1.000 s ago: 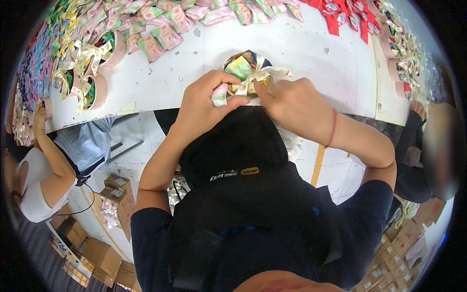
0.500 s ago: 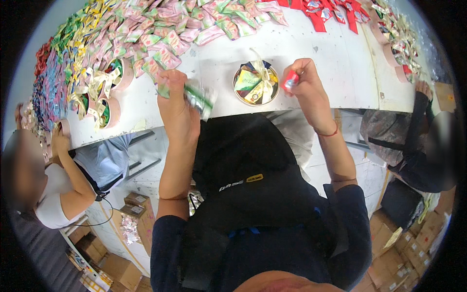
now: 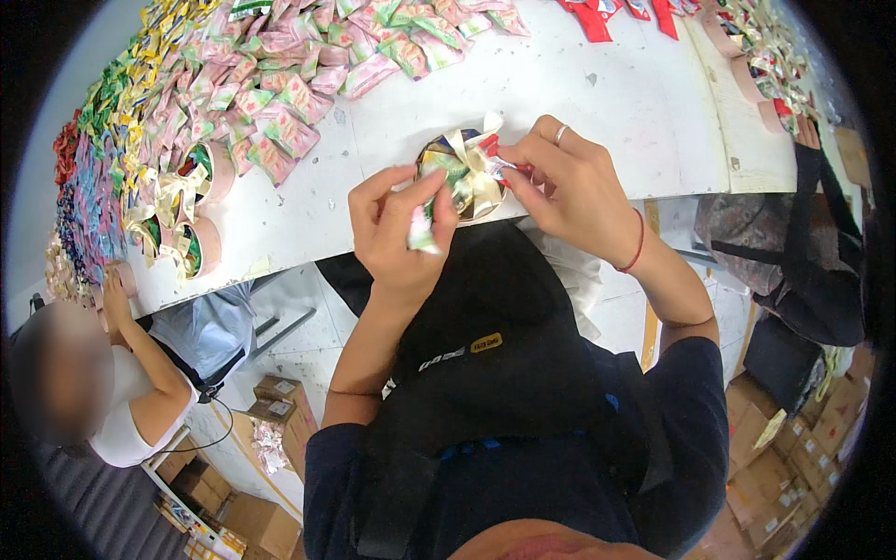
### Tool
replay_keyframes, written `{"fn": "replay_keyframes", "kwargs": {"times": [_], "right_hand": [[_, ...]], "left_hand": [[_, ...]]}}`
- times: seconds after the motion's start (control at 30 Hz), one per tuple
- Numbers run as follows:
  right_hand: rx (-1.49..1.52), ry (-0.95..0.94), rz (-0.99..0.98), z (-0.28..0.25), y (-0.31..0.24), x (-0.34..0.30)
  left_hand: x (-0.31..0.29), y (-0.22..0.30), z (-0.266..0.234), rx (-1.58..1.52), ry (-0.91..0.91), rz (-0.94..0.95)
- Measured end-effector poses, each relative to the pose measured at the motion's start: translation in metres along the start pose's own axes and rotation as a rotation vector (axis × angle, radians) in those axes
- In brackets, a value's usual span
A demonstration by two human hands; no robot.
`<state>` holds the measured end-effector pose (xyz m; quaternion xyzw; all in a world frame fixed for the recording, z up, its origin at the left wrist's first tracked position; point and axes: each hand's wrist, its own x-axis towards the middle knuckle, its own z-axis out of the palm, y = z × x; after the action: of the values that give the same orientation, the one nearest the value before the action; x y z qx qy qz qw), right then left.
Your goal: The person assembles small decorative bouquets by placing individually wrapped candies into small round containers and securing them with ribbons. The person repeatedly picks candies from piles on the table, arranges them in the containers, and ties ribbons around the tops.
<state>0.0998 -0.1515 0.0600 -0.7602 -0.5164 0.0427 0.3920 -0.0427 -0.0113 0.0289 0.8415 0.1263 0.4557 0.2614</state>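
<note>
A round box with small wrapped packets in it stands near the table's front edge, a cream ribbon bow across its top. Over its left side is my left hand, closed on a green-and-white packet that is blurred by motion; its fingertips are at the box's contents. From the right, my right hand pinches a small red-and-white packet against the ribbon. My fingers hide part of the box and both packets.
Pink-and-green packets pile up on the white table, with red packets at the back. Several ribboned pink boxes stand at left. One co-worker's arm is at left, another's hand at right.
Both hands have moved inward from either side of the box to over it, bringing their packets along. The red packet now reaches the ribbon. The view has shifted slightly.
</note>
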Motion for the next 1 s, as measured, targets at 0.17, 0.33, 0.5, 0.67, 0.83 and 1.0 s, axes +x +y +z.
{"fn": "replay_keyframes", "kwargs": {"times": [0.17,0.33,0.5,0.67,0.83,1.0], "right_hand": [[-0.001,-0.119,0.153,0.011,-0.013,0.007],[-0.062,-0.233,-0.037,-0.017,-0.005,0.010],[-0.141,-0.269,-0.191,-0.022,0.004,0.015],[-0.222,-0.349,-0.281,-0.013,0.003,0.032],[-0.177,-0.360,-0.257,-0.016,0.005,0.030],[-0.141,-0.352,-0.197,-0.019,0.006,0.022]], "left_hand": [[0.002,0.001,0.004,-0.053,-0.064,-0.007],[0.002,0.002,-0.007,-0.098,-0.167,-0.029],[0.000,-0.004,-0.030,-0.106,-0.354,-0.019],[0.024,-0.001,-0.031,0.024,-0.520,0.083],[0.043,-0.002,-0.039,0.179,-0.784,0.195],[0.036,-0.010,-0.059,0.042,-0.868,0.032]]}}
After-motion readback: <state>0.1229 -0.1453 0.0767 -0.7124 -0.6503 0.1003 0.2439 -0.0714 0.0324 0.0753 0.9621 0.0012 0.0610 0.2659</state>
